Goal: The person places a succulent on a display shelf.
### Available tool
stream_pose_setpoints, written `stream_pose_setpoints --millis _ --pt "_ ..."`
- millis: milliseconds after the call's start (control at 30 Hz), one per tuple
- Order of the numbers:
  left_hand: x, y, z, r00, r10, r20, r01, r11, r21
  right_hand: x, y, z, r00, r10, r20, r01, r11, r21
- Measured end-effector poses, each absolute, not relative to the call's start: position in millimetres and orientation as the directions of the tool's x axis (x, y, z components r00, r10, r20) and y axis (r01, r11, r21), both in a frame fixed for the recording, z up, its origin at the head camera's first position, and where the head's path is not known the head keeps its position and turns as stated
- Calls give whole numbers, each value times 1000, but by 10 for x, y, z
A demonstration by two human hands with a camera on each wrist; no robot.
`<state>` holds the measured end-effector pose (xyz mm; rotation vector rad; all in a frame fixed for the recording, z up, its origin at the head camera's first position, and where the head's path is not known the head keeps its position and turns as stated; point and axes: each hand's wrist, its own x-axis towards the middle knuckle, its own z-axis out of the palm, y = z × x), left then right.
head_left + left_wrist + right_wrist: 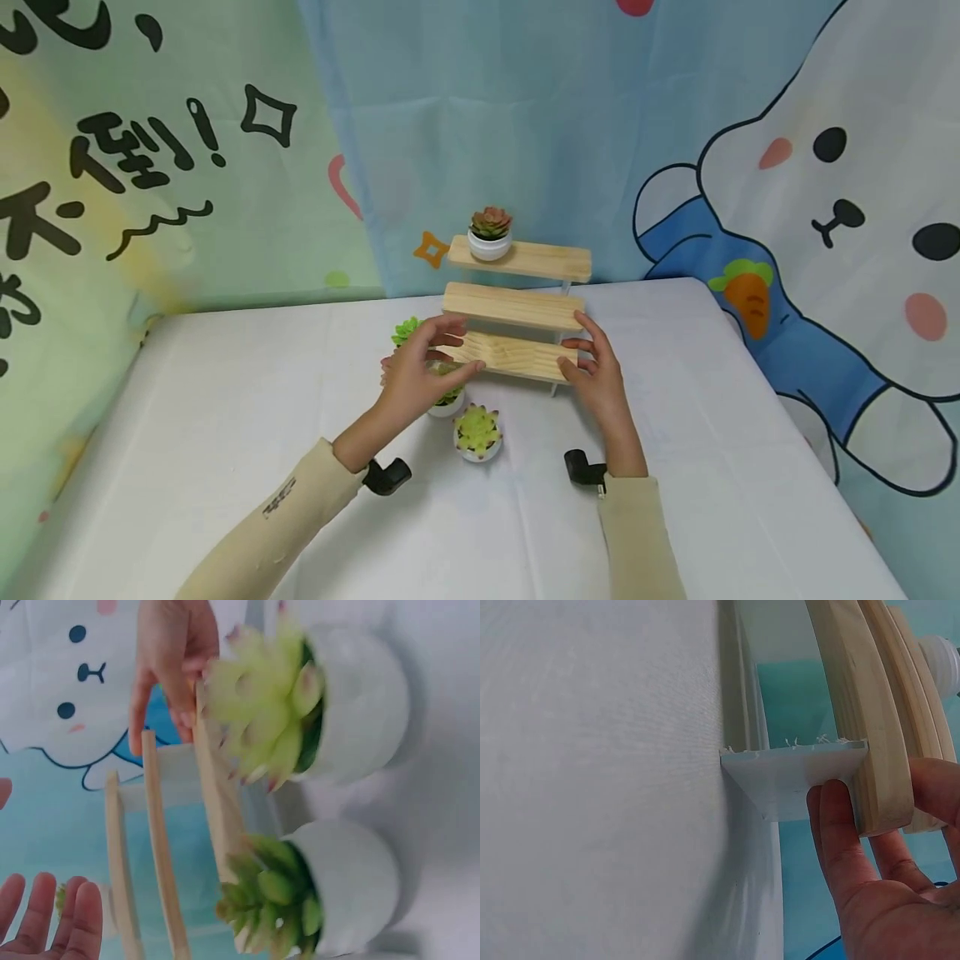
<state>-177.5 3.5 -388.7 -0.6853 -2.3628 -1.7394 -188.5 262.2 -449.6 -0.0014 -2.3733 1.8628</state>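
Observation:
A three-step wooden display stand point(513, 307) with white side supports point(795, 776) stands near the back of the table. My right hand point(600, 379) grips its right end, fingers at the lowest and middle steps; in the right wrist view, fingers point(836, 825) touch the support under the wooden step. Over the stand's left end hovers my left hand point(420, 362), thumb and fingers spread with nothing between them. A reddish potted succulent point(491, 233) sits on the top step. Below the left hand are a yellow-green succulent point(477, 432) and a green one point(277, 900), both in white pots.
A bright green succulent point(406, 331) and a reddish one, mostly hidden behind the left hand, stand at the stand's left. White cloth covers the table point(225, 417). A printed curtain point(487, 108) hangs directly behind the stand.

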Motion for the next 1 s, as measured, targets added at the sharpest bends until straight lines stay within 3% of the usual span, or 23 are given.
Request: stream_pose_setpoints --millis 267,600,1000 --pt "-1511 8 -4063 -903 295 313 381 214 899 -1879 2664 -4503 -992 66 108 -90 238 -967" --pt "-1175 -24 -4369 -936 221 275 311 153 938 -1858 2654 -4506 -993 58 102 -86 228 -970" --pt "-977 85 -4621 -973 133 189 220 287 932 -1878 2634 -4499 -989 76 125 -106 213 -971"
